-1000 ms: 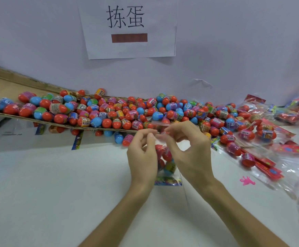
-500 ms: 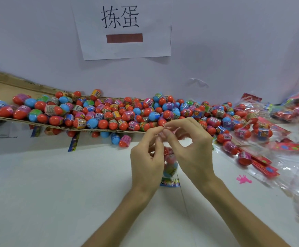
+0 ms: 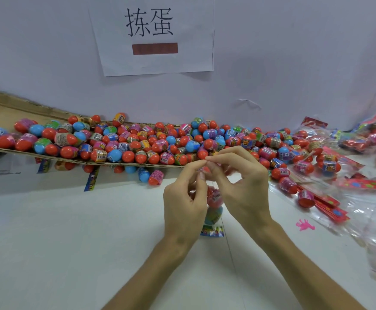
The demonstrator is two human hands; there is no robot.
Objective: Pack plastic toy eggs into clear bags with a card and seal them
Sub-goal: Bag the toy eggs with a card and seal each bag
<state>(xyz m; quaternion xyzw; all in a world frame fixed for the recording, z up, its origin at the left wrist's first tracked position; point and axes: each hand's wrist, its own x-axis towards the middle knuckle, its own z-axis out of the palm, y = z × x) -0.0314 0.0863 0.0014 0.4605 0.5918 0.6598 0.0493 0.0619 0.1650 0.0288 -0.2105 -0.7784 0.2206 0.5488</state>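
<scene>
Clear bag (image 3: pixel 212 211) hangs upright above the table (image 3: pixel 70 242), long axis vertical | left hand (image 3: pixel 185 202), right hand (image 3: pixel 238 186) pinch its mouth | eggs below the grip | hands equally near

Single head-worn view; looks forward and down, close over table (image 3: pixel 70 242).

bag (image 3: pixel 214 217) top hidden behind my left hand (image 3: pixel 183 204) and right hand (image 3: pixel 244 189), card (image 3: pixel 212 232) mostly covered, labels on eggs (image 3: pixel 137 142) beyond unreadable, packed bags (image 3: pixel 361 140) right of them cut off
</scene>
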